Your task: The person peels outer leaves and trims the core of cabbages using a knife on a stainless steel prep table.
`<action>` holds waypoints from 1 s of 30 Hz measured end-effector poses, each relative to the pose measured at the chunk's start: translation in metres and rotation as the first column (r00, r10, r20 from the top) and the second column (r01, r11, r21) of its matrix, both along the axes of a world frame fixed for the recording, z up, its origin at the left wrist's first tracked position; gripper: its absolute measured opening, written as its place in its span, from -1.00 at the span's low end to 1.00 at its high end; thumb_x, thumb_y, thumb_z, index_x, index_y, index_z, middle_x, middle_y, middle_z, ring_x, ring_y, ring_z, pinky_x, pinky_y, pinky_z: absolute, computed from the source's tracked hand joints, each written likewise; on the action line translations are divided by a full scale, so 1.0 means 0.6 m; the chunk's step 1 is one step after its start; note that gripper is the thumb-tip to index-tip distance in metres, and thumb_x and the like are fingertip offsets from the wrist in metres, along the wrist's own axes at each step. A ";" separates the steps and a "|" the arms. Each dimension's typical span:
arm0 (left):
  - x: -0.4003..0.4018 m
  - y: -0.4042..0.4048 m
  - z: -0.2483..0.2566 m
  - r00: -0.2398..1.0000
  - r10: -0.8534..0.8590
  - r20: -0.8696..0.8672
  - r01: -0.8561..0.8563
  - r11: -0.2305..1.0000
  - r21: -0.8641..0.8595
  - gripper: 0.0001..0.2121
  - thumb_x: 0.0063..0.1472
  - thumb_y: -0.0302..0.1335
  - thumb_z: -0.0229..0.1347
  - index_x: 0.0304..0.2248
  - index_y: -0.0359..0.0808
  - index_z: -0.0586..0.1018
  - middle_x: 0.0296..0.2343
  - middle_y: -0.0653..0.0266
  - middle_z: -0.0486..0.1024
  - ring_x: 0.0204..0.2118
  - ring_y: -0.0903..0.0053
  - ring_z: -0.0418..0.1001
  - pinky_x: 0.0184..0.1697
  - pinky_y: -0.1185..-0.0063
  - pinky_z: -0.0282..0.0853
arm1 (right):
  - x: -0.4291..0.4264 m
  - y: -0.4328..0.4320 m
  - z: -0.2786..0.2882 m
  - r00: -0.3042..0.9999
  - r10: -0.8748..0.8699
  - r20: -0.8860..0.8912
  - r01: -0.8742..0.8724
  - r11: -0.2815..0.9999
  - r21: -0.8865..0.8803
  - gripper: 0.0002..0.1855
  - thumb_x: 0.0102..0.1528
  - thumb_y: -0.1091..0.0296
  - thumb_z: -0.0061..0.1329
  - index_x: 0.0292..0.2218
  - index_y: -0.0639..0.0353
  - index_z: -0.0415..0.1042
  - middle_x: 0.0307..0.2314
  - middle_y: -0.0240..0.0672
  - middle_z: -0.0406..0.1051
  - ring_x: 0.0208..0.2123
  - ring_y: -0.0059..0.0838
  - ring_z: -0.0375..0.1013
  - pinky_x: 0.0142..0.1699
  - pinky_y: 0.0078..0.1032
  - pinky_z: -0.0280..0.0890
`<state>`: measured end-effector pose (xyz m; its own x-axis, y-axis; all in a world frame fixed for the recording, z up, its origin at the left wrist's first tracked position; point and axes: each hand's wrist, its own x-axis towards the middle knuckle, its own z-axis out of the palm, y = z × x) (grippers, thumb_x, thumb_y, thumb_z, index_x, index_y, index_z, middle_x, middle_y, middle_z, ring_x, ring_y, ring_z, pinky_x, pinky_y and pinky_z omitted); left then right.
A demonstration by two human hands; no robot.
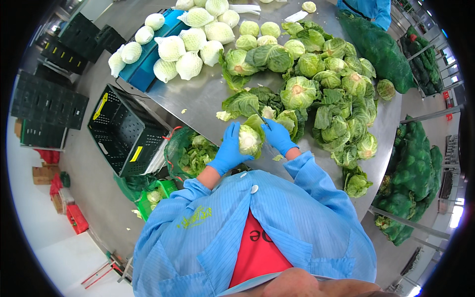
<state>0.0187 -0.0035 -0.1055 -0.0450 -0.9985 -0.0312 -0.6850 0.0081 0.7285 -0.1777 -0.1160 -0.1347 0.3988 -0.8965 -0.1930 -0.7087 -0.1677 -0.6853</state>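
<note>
My left hand (230, 148), in a blue glove, holds a pale green cabbage head (249, 141) at the table's near edge. The cut stem end of the head faces up, and a loose outer leaf stands at its right side. My gloved right hand (277, 136) grips a knife (259, 115) whose thin blade points up and left over the leaves. Cut outer leaves (241, 104) lie just beyond both hands. To the right spreads a heap of untrimmed cabbages (334, 85). Trimmed cabbages (269, 29) and heads in white foam nets (193, 39) sit farther back.
A black crate (122, 130) and a green mesh bag of leaves (193, 154) stand left of the steel table (193, 107). A blue machine (148, 55) is at the back left. Full green net sacks (412, 167) lie right. A co-worker's sleeve (380, 13) shows at the back.
</note>
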 end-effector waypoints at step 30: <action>0.101 -0.010 -0.013 0.962 -0.021 -0.272 0.072 0.981 0.181 0.12 -0.12 -0.15 0.41 0.26 -0.41 -0.08 0.18 -0.11 0.07 0.26 0.20 0.04 0.30 0.37 -0.03 | 0.027 0.052 0.025 0.964 0.200 0.177 -0.184 0.977 -0.103 -0.31 0.16 0.03 -0.05 0.24 -0.01 0.08 -0.30 -0.07 0.41 -0.33 -0.12 0.47 -0.21 -0.28 0.37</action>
